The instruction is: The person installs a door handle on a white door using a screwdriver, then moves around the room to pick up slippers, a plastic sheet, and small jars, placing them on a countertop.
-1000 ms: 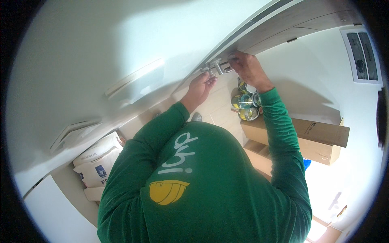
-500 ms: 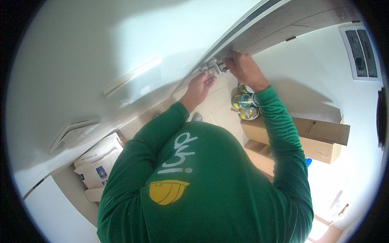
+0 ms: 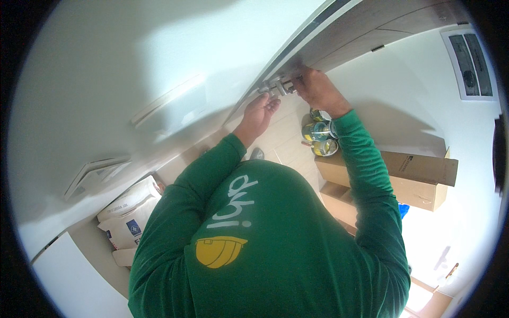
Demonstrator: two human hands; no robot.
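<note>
My left hand (image 3: 257,116) is raised at a silver metal fitting (image 3: 281,87) on the edge of a dark grey-brown panel (image 3: 403,16), its curled fingertips touching the fitting's left end from below. At the fitting's right end, my right hand (image 3: 319,91) has its fingers bent in a grip; whatever lies between them is hidden. Both arms reach up in green sleeves. The pale wall (image 3: 90,95) runs along the panel's left side.
Several paint cans (image 3: 321,131) stand on the tiled floor (image 3: 281,143) below my right hand. Cardboard boxes (image 3: 419,193) lie at the right, under a wall panel (image 3: 469,63) with dark strips. White sacks (image 3: 122,209) sit lower left beside a white board (image 3: 74,275).
The view has shifted a little, with the panel edge higher in it. My right hand has edged slightly up and left at the fitting; my left hand stays nearly in place.
</note>
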